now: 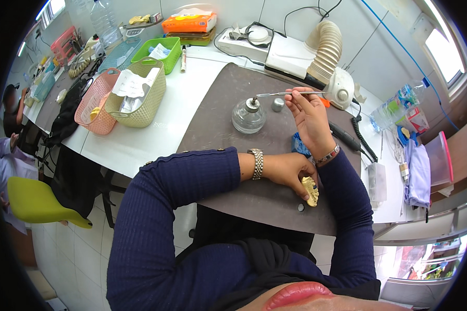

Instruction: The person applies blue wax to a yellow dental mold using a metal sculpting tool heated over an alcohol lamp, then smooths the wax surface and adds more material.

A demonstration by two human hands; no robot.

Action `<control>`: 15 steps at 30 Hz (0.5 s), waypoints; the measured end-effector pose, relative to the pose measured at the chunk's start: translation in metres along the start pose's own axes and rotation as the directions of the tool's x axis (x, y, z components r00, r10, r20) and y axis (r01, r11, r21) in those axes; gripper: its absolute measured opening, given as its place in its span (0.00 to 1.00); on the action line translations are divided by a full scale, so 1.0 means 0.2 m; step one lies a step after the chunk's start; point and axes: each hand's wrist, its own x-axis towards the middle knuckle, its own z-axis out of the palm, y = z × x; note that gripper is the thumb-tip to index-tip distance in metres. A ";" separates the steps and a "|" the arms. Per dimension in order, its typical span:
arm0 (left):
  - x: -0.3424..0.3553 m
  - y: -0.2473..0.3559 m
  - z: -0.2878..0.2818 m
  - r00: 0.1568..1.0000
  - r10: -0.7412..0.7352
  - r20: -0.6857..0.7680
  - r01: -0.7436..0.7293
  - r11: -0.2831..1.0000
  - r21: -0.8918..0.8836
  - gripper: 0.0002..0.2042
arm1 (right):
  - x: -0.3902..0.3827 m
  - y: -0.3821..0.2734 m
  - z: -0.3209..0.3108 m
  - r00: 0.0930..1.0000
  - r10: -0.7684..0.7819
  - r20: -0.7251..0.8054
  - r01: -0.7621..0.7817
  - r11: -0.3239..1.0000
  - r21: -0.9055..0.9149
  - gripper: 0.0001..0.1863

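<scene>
My right hand (pixel 311 116) is raised and pinches a thin metal wax spatula (pixel 280 94) held level. Its blade end lies beside the wick of a glass spirit lamp (pixel 248 116); I cannot make out a flame. Under the right wrist, my left hand (pixel 290 173) is closed around a yellowish plaster dental cast (pixel 311 193) with a small blue patch on it. A blue block (pixel 299 144), partly hidden by the hands, lies behind the left hand. The lamp's small metal cap (pixel 277 104) stands right of the lamp.
A white suction unit with a ribbed hose (pixel 327 49) stands at the back. A dark handpiece (pixel 345 136) with a coiled cord lies right. Pink (pixel 96 106) and beige (pixel 140 103) baskets stand left, a green basket (pixel 166 57) behind. Another person (pixel 15 160) is far left.
</scene>
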 end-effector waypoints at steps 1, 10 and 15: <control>0.00 0.00 0.00 1.000 -0.001 0.000 0.001 1.000 -0.008 0.19 | 0.00 0.00 0.00 1.000 -0.001 0.000 0.001 1.000 -0.001 0.10; 0.00 0.08 -0.01 0.999 -0.037 -0.014 0.038 0.988 0.147 0.16 | -0.01 -0.04 -0.04 1.000 -0.011 0.002 0.011 1.000 0.013 0.10; -0.02 0.05 0.02 0.997 -0.047 -0.054 0.047 0.999 -0.003 0.16 | -0.06 -0.20 -0.21 0.997 -0.080 -0.023 0.080 0.997 0.005 0.08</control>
